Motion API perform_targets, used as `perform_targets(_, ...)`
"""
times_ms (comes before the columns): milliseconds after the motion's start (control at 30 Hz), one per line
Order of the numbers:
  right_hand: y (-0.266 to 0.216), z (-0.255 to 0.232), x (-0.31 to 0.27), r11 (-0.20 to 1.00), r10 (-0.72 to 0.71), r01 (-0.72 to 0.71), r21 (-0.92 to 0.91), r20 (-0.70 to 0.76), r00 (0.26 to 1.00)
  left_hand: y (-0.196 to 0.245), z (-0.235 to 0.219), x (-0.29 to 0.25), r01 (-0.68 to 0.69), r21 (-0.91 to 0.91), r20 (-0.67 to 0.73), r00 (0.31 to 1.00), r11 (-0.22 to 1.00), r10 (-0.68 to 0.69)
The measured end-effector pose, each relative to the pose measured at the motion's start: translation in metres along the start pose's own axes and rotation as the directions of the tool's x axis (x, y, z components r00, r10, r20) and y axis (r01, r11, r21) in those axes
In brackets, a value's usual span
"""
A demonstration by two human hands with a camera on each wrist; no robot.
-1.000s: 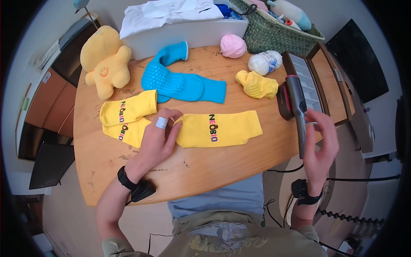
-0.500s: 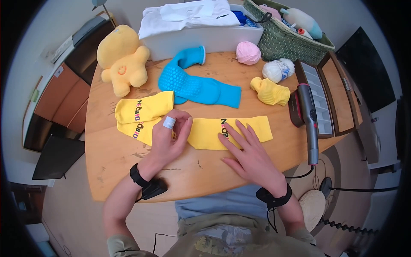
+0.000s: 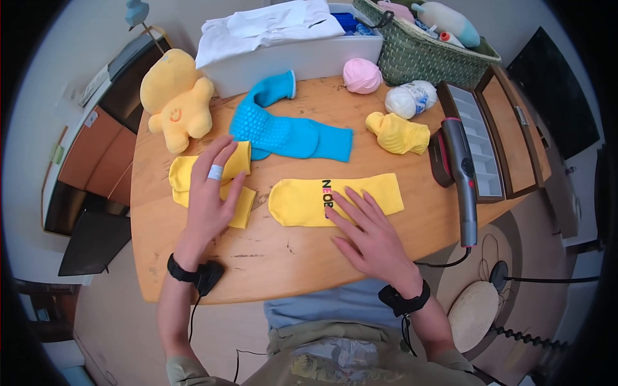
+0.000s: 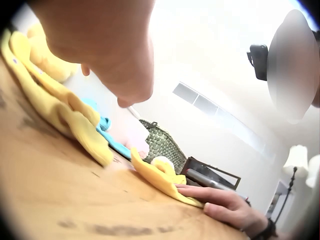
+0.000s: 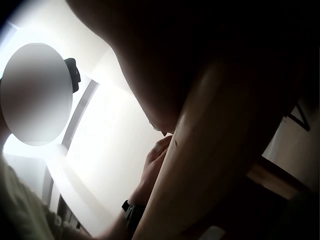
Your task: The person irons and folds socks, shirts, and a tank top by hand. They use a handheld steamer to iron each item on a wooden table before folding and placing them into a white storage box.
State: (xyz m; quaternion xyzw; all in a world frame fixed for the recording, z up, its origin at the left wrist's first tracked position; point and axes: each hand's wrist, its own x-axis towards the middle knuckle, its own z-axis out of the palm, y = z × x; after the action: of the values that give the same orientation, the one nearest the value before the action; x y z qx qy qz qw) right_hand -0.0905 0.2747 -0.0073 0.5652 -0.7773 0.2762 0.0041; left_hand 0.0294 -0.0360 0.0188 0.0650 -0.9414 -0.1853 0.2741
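Observation:
A yellow sock (image 3: 293,202) with printed lettering lies flat on the wooden table. My right hand (image 3: 373,238) rests on it with fingers spread and straight, covering part of the print. To the left, my left hand (image 3: 214,193) is over two more yellow socks (image 3: 241,209), its fingers extended and thumb apart. In the left wrist view that hand (image 4: 105,45) is raised above the socks (image 4: 75,117), with nothing in its grasp. Behind them sits a pair of blue socks (image 3: 296,138) with a bumpy surface. The right wrist view is mostly dark.
A yellow plush toy (image 3: 177,103) sits at the back left, before a white bin (image 3: 290,55) of clothes. Pink yarn (image 3: 362,76), white yarn (image 3: 411,98) and a bunched yellow sock (image 3: 396,133) lie near a woven basket (image 3: 431,58). A corded hair dryer (image 3: 460,174) stands by a compartment box (image 3: 496,183).
My right hand has come from beside the hair dryer onto the flat yellow sock. My left hand has left that sock's toe end and moved left over the other yellow socks.

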Motion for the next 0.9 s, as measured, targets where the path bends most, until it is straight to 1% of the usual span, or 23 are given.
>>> perform_targets(100,0.001,0.002,-0.002,1.0,0.003,-0.003,-0.001,-0.013,1.0,-0.007,-0.016,-0.006,-0.008,0.151,0.124,0.992,0.989,-0.011)
perform_targets(133,0.001,0.002,-0.002,1.0,0.01,-0.01,-0.002,-0.015,1.0,-0.012,-0.021,-0.011,0.043,0.143,0.208,0.975,0.989,-0.072)
perform_targets(233,-0.002,0.001,0.0,1.0,0.021,-0.021,0.009,-0.026,0.999,-0.032,-0.021,-0.029,0.094,0.144,0.411,0.9,0.985,-0.146)
perform_targets(333,-0.002,-0.001,0.0,0.999,0.033,-0.031,0.021,-0.05,0.998,-0.034,-0.016,-0.037,0.017,0.199,0.385,0.918,0.98,-0.094)
perform_targets(400,0.0,0.001,-0.001,0.999,0.046,-0.044,0.025,-0.08,0.996,-0.031,-0.016,-0.037,0.024,0.199,0.371,0.924,0.98,-0.098)
perform_targets(533,0.004,0.004,-0.003,0.993,0.081,-0.064,0.099,-0.178,0.981,-0.023,-0.018,-0.037,0.054,0.184,0.326,0.939,0.981,-0.113)
perform_targets(600,0.003,0.002,-0.003,0.993,0.079,-0.06,0.102,-0.201,0.976,-0.02,-0.02,-0.031,0.041,0.221,0.276,0.956,0.975,-0.103)
perform_targets(733,0.005,0.004,-0.002,0.995,0.064,-0.045,0.09,-0.213,0.975,-0.013,-0.019,-0.012,-0.011,0.303,0.196,0.979,0.953,-0.051)
perform_targets(800,0.005,0.004,-0.003,0.995,0.061,-0.042,0.09,-0.22,0.974,-0.018,-0.015,-0.003,-0.018,0.312,0.191,0.981,0.95,-0.044)
perform_targets(900,0.003,0.0,-0.001,1.0,0.022,-0.019,0.017,-0.216,0.976,-0.031,-0.005,0.005,-0.032,0.314,0.154,0.988,0.949,-0.018)
